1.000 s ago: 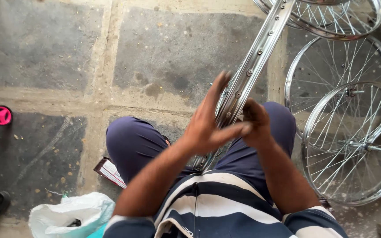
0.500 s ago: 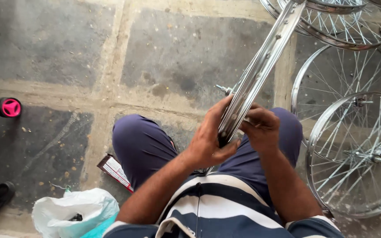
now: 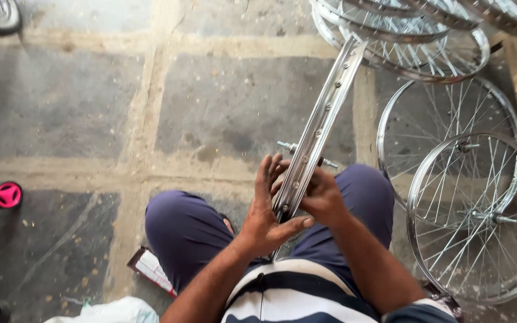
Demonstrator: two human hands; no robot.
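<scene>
A shiny metal bicycle wheel stands edge-on between my knees, its rim running up and away from me, its axle sticking out on both sides. My left hand presses flat against the rim's left side, fingers spread and thumb hooked under the near edge. On the rim's right side my right hand has its fingers curled around the rim near the axle. I sit with dark blue trousers and a striped shirt.
Several spoked wheels lie stacked on the stone floor at the right and top right. A pink and black part sits at the left edge. A white plastic bag and a small booklet lie by my left thigh.
The view has shifted down and left, so the wheel and my hands now sit lower and more central. My left fingers have spread wider along the rim.
</scene>
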